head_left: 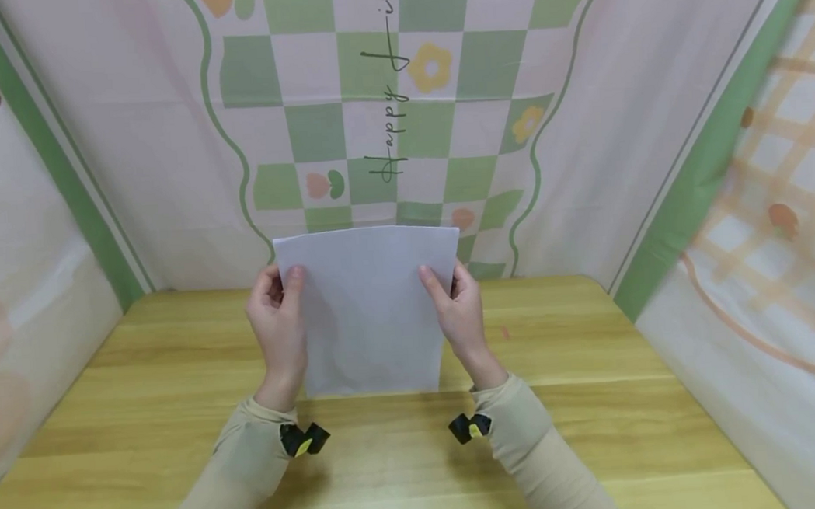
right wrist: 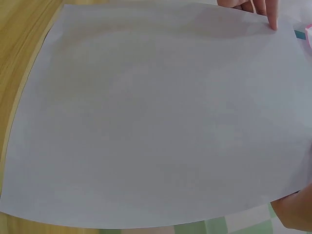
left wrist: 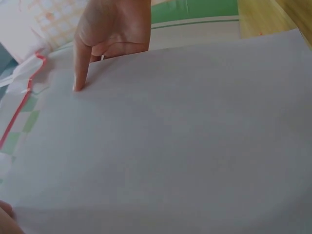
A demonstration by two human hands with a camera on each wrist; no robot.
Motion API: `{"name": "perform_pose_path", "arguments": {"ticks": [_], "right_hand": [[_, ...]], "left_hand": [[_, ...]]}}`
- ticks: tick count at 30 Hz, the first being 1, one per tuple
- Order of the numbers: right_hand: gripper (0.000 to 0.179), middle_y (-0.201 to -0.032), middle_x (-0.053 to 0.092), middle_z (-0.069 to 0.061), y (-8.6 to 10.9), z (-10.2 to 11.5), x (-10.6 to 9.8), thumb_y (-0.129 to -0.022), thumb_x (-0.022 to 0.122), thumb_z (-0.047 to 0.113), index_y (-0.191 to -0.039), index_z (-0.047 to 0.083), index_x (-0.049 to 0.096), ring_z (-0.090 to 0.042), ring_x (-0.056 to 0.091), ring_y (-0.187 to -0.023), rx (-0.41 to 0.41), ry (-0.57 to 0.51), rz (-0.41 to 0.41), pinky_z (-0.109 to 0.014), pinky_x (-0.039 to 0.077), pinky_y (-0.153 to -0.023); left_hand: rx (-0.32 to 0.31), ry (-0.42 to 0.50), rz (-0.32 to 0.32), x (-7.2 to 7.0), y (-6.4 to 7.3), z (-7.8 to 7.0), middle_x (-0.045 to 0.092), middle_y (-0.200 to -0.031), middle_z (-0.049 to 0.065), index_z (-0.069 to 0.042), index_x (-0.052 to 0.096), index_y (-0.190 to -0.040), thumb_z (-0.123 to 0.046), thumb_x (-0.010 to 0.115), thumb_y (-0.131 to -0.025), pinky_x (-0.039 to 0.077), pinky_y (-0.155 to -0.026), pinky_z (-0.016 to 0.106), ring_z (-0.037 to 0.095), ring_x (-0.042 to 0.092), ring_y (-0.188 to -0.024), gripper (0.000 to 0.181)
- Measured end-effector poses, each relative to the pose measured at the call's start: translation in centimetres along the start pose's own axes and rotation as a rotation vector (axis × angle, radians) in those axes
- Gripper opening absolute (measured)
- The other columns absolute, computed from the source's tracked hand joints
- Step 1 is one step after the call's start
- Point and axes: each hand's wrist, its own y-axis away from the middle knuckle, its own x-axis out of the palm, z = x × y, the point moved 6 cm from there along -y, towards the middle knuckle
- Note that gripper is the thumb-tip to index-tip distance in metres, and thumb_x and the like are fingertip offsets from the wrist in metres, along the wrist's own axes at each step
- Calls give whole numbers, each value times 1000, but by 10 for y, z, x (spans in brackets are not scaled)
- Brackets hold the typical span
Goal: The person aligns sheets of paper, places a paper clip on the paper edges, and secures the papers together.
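A blank white sheet of paper [head_left: 372,311] is held up over the table, its face toward the head camera. My left hand [head_left: 280,324] pinches its left edge near the top, thumb in front and curled fingers behind. On the opposite edge, my right hand [head_left: 458,310] grips the paper the same way, a little below the top corner. The sheet [left wrist: 170,136] fills most of the left wrist view, with the right hand [left wrist: 114,29] at its upper edge. In the right wrist view the paper [right wrist: 146,117] bows slightly, and the left hand [right wrist: 253,7] shows at the top.
Beneath the hands lies a wood-grain table [head_left: 578,407]. A printed curtain [head_left: 370,93] with green checks and lettering hangs behind it. More fabric panels stand at the left [head_left: 39,308] and right [head_left: 765,264]. Small black devices with yellow marks sit at both wrists.
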Motion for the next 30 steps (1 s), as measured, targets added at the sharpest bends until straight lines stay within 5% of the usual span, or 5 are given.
{"name": "perform_pose_path", "arguments": {"ticks": [9, 19, 30], "right_hand": [[33, -115, 62, -18, 1, -3, -4, -92, 61, 14, -122, -1, 56, -12, 64, -93, 7, 5, -25, -24, 53, -79], [32, -111, 63, -18, 3, -5, -7, -92, 62, 14, -119, -2, 57, -12, 64, -91, 1, -5, -31, -23, 52, -77], [23, -97, 63, -2, 5, -10, -15, -92, 62, 15, -106, -4, 59, -12, 61, -86, -18, 10, -32, -21, 49, -75]], "left_hand": [[36, 33, -59, -2, -5, -3, 60, -91, 6, -3, 62, -92, -17, 63, -92, 46, -73, 22, 15, 55, -82, 15], [50, 113, -115, -3, -8, -5, 56, -83, 0, -4, 62, -88, -12, 65, -89, 43, -69, 19, 12, 51, -77, 9], [58, 146, -143, -4, -7, -6, 58, -84, 0, -2, 63, -89, -13, 65, -89, 41, -69, 20, 13, 51, -77, 11]]}}
